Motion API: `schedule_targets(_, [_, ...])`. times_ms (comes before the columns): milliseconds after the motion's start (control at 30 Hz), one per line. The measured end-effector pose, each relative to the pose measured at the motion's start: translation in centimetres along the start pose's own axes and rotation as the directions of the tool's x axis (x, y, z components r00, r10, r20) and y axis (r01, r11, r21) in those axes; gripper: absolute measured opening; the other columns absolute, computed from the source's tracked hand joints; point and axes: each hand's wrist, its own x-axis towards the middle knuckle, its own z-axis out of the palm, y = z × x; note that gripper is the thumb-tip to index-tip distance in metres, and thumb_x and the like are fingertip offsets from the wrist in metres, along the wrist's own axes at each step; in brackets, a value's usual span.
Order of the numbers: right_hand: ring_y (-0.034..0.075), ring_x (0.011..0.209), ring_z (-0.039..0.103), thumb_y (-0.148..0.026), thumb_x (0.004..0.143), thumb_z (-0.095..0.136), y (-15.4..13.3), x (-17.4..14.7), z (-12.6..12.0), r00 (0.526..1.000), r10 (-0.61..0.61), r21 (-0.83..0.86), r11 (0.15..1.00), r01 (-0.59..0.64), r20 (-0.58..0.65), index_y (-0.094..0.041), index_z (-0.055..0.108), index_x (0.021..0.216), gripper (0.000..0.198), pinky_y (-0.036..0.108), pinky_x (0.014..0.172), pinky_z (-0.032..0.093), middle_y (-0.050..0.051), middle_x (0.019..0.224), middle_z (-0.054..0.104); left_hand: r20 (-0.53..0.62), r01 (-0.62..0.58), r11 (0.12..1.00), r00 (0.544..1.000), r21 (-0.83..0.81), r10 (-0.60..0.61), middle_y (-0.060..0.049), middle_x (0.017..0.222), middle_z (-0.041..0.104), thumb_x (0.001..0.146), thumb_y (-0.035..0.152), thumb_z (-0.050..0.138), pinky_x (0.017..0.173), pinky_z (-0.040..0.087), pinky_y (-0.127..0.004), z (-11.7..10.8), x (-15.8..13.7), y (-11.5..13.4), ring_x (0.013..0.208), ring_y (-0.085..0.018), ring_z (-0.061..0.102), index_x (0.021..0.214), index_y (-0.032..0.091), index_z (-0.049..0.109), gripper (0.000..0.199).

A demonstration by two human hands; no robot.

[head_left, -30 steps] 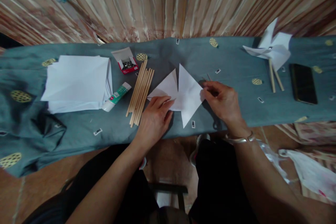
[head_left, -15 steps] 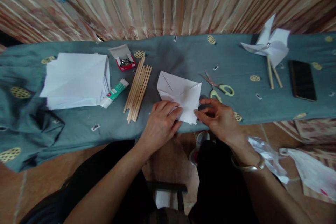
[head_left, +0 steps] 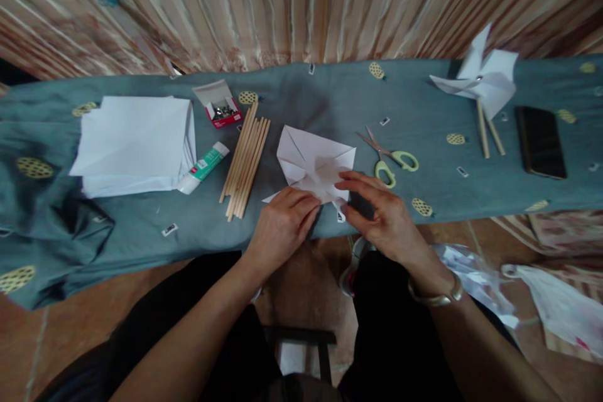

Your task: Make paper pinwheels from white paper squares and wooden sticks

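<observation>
A white sheet of paper [head_left: 315, 149] with cut slits lies near the table's front edge. My left hand [head_left: 285, 218] is closed on its near edge, thumb and fingers pinching the paper. One pointed corner sticks out to the left of that hand. Over the paper's right side hovers my right hand [head_left: 380, 208], fingers curved and apart, near a narrow flap; whether a fingertip touches it I cannot tell. Scissors with pale green handles [head_left: 387, 159] lie just beyond the right hand. Several wooden sticks [head_left: 245, 160] are bunched to the left of the paper.
On the left are a paper stack [head_left: 134, 144], a glue stick [head_left: 205, 166] and a red box of metal pieces [head_left: 221, 110]. To the right, a paper pinwheel [head_left: 494, 81] on sticks lies beside a black phone [head_left: 541, 141]. A curtain [head_left: 292, 6] hangs behind the table.
The paper's near edge is now pinched by my left hand, which has shifted slightly toward me. My right hand has let go of the right corner, its fingers opening over the sheet.
</observation>
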Motion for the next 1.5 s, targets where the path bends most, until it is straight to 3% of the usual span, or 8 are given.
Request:
schedule_targets(133, [0.022,0.109,0.064,-0.024,0.083,0.064,0.0,1.0,1.4,0.995,0.089,0.199,0.977,-0.079,-0.045,-0.024,0.069,0.092,0.01,0.043,0.097,0.049,0.006,0.111,0.071,0.014,0.05,0.998,0.999,-0.023,-0.05,-0.006,0.089,0.071,0.092,0.02,0.053,0.079,0.055,-0.032,-0.1,0.2,-0.1,0.085,-0.017,0.066,0.093,0.016,0.067,0.015])
schedule_targets(233, [0.02,0.099,0.067,-0.023,0.082,0.064,0.1,1.7,2.1,0.99,0.127,0.231,0.967,-0.11,-0.061,-0.023,0.069,0.085,0.005,0.04,0.092,0.051,0.005,0.101,0.072,0.024,0.085,0.996,0.996,-0.033,-0.084,-0.006,0.088,0.071,0.092,0.021,0.053,0.079,0.055,-0.032,0.0,0.3,-0.2,0.084,-0.018,0.066,0.094,0.016,0.067,0.015])
schedule_targets(433, [0.023,0.107,0.062,-0.022,0.082,0.064,-0.1,2.4,3.0,0.986,0.07,0.026,0.997,-0.067,-0.154,-0.022,0.07,0.083,0.006,0.044,0.096,0.049,0.006,0.11,0.07,0.006,0.107,0.993,0.994,-0.046,-0.107,-0.008,0.094,0.07,0.092,0.02,0.053,0.077,0.055,-0.031,-0.1,0.3,-0.2,0.085,-0.018,0.066,0.116,0.013,0.059,0.026])
schedule_targets(700, [0.024,0.115,0.057,-0.023,0.085,0.06,-0.1,3.3,3.9,0.991,0.01,-0.121,0.992,-0.027,-0.135,-0.021,0.069,0.084,0.009,0.044,0.1,0.046,0.008,0.118,0.064,0.046,0.06,0.997,0.997,0.043,-0.062,-0.008,0.092,0.069,0.091,0.019,0.053,0.077,0.055,-0.033,-0.6,0.4,-0.5,0.085,-0.019,0.063,0.103,0.014,0.066,0.019])
schedule_targets(1133, [0.026,0.116,0.056,-0.02,0.083,0.06,-0.3,3.6,4.2,0.99,0.06,-0.113,0.991,-0.074,-0.124,-0.024,0.066,0.081,0.008,0.047,0.102,0.045,0.005,0.12,0.063,0.062,0.081,0.996,0.995,0.03,-0.083,-0.008,0.092,0.068,0.09,0.019,0.054,0.078,0.056,-0.033,-0.5,0.5,-0.7,0.085,-0.019,0.063,0.102,0.012,0.067,0.019])
schedule_targets(1367, [0.026,0.117,0.055,-0.02,0.083,0.06,-0.2,3.7,4.0,0.993,0.057,-0.118,0.991,-0.069,-0.103,-0.019,0.065,0.081,0.006,0.046,0.104,0.042,0.01,0.122,0.062,0.046,0.066,0.997,0.997,0.028,-0.067,-0.009,0.09,0.068,0.09,0.018,0.055,0.076,0.057,-0.033,-0.5,0.7,-0.7,0.083,-0.019,0.064,0.1,0.01,0.068,0.019])
schedule_targets(1500, [0.025,0.117,0.055,-0.021,0.085,0.058,-0.3,3.6,4.0,0.995,0.023,-0.128,0.991,-0.035,-0.097,-0.021,0.066,0.087,0.008,0.045,0.103,0.043,0.008,0.122,0.062,0.046,0.069,0.997,0.996,0.023,-0.07,-0.008,0.09,0.068,0.09,0.018,0.053,0.076,0.057,-0.033,-0.6,0.8,-0.7,0.083,-0.019,0.064,0.1,0.011,0.068,0.019])
